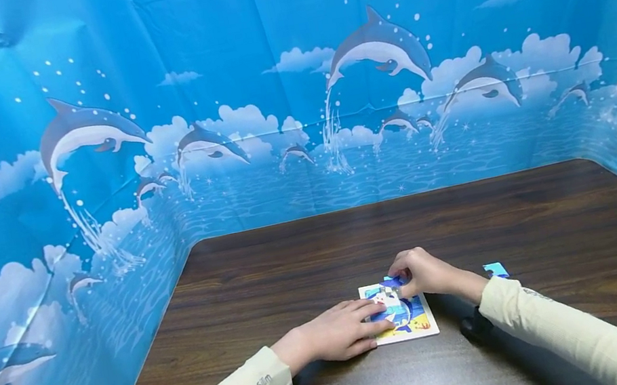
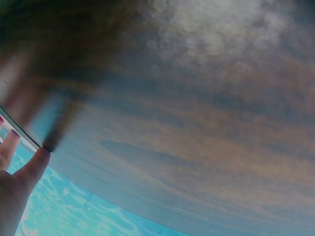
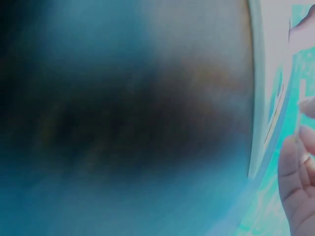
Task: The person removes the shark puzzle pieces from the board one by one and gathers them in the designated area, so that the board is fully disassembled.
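Observation:
A small square jigsaw puzzle [image 1: 427, 324] with a pale border and a blue and yellow sea picture lies on the table. My left hand [image 1: 342, 331] rests at its left side, fingers fairly straight over the picture. In the left wrist view, a fingertip of that hand touches the board's edge [image 2: 19, 130]. Between thumb and fingers my right hand [image 1: 426, 271] pinches a blue puzzle piece [image 1: 390, 282] over the board's top part. The right wrist view shows the piece [image 3: 301, 93] edge-on in the fingers, beside the board's rim [image 3: 258, 73].
To the right of the board, beyond the right forearm, a loose light-blue puzzle piece [image 1: 497, 270] lies on the dark wooden table [image 1: 273, 274]. A black device [image 1: 475, 326] hangs under the right wrist. A blue dolphin-printed curtain [image 1: 257, 181] surrounds the table's back and sides.

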A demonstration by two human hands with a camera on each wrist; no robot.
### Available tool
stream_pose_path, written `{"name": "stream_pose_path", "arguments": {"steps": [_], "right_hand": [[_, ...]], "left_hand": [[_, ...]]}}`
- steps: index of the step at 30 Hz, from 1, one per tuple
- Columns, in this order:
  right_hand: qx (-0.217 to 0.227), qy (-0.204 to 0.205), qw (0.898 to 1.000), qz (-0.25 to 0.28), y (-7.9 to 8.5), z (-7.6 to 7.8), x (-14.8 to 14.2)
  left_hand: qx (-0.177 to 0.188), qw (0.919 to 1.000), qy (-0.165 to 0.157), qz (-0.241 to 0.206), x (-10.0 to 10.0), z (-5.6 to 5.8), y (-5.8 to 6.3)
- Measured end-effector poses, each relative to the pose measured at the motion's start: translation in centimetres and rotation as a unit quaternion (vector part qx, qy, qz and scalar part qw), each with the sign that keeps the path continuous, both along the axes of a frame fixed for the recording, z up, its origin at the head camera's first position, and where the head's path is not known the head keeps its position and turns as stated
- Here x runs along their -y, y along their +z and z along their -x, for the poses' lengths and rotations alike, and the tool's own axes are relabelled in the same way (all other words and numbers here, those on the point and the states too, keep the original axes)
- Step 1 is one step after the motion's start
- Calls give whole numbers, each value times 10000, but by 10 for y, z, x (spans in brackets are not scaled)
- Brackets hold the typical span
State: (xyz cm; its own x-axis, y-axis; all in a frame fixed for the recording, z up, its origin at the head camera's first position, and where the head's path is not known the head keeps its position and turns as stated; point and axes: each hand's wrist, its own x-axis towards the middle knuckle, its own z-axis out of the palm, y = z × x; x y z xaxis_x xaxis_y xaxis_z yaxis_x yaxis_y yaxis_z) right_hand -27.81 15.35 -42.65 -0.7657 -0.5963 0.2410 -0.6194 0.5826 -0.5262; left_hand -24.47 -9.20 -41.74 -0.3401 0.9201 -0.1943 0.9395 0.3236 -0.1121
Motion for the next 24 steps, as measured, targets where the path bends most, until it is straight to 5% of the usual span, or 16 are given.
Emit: {"name": "stream_pose_path", "arguments": {"steps": [24], "right_hand": [[628,-375,9941,805,6,-10,-42]], "left_hand": [[28,10000,20,-30,1,1,-3]]}}
